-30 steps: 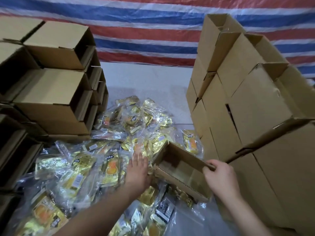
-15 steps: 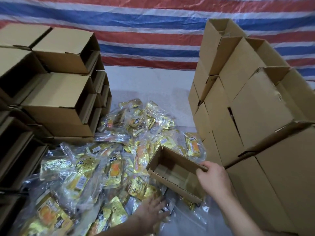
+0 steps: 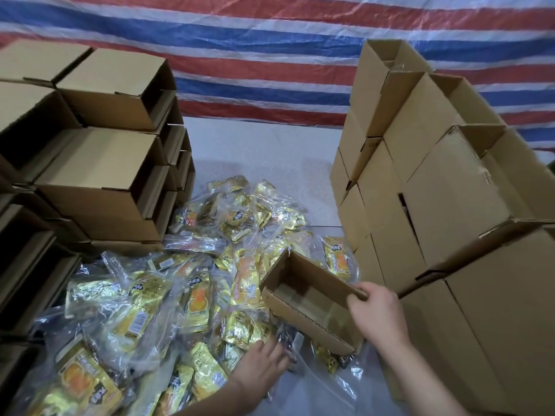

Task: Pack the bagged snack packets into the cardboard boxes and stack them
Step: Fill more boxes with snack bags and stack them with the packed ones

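The snack packets [image 3: 195, 301] are gold foil with an orange picture on the front and a dark badge of characters near the top, too blurred to read; one packet shows a white barcode label. They lie bagged in clear plastic in a loose heap across the floor [image 3: 264, 151], from the near left edge out to the middle of the scene.

The right hand [image 3: 377, 315] grips the near right corner of an open cardboard box [image 3: 309, 298], thumb on the inside of the wall and fingers curled round its outside. The box is tilted, its open side turned up and to the left, and nothing shows inside it. It sits over the right edge of the heap, with packets just beside its left wall and under its near edge.

The left hand [image 3: 264, 369] lies palm down on the near part of the heap, just left of and nearer than the box; its fingers curl over dark-printed packets, but whether they hold one I cannot tell.

A stack of boxes [image 3: 99, 187] stands on the left, their open sides facing right. A taller stack of upright boxes [image 3: 444, 205] rises on the right. A red, white and blue striped tarpaulin [image 3: 270, 49] hangs at the far side.
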Motion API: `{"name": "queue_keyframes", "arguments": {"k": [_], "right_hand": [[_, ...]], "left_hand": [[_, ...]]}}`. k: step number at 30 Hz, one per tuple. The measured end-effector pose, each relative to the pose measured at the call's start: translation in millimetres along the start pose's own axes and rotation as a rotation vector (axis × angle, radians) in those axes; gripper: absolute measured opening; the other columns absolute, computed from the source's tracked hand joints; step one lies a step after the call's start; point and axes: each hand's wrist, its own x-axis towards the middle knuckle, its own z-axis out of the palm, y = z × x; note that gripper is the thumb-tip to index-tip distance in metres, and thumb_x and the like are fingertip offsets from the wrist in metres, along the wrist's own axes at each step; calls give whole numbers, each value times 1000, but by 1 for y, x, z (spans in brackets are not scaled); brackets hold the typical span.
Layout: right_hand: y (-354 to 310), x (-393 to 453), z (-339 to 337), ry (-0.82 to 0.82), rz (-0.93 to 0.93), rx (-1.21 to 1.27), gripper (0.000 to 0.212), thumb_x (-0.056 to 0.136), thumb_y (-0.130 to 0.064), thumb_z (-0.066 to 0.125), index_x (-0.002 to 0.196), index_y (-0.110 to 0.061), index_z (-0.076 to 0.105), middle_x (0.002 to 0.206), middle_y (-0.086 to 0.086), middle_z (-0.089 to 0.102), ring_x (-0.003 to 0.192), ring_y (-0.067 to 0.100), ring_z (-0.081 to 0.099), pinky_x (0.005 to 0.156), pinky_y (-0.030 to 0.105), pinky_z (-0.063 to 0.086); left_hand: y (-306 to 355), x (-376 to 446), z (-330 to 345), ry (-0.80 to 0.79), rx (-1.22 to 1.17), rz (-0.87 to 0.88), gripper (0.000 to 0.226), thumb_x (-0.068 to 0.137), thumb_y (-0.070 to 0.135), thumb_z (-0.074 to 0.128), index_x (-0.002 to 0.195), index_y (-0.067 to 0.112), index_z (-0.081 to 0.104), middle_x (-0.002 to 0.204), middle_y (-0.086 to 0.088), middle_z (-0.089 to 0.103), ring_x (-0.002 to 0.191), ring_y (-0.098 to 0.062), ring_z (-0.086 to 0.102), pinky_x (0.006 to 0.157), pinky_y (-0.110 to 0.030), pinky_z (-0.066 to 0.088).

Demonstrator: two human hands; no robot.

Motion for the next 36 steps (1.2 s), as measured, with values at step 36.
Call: {"name": "queue_keyframes", "arguments": {"k": [36], "right_hand": [[17, -31, -33, -222, -20, 215, 17, 80, -11, 63, 69, -20, 72, 51, -5, 55, 45, 3, 47, 48, 23, 34]], "left_hand": [[-103, -77, -49, 458, -1022, -704, 37, 105, 15, 39, 137, 26, 55, 95, 0, 70, 63, -6, 60, 51, -16, 46]]}}
